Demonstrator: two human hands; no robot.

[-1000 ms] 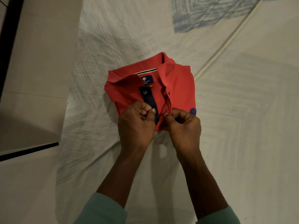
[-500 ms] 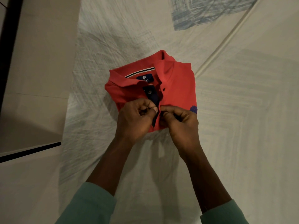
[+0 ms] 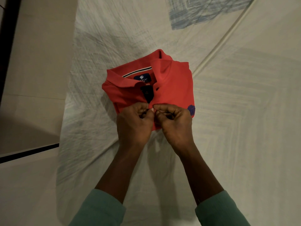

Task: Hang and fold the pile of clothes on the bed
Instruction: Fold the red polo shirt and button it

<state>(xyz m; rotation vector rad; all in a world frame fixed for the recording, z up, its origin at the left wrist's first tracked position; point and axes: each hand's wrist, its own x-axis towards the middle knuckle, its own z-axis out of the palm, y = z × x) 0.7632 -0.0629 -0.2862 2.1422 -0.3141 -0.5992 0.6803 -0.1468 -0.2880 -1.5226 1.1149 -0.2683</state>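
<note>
A red polo shirt lies folded into a small square on the bed, collar away from me. It has a navy placket, a navy neck label and a purple chest logo at its right edge. My left hand pinches the left side of the placket at its lower end. My right hand pinches the right side, thumb and fingers curled, the two hands touching at the fingertips. The shirt's near edge is hidden under my hands.
The bed is covered by a pale sheet with faded blue-grey patches and a raised seam running diagonally at the upper right. Tiled floor lies to the left, with a dark strip crossing it.
The two sides of the placket have been drawn together, so less of the navy strip shows. My hands have closed in until the fingertips meet at the placket's lower end.
</note>
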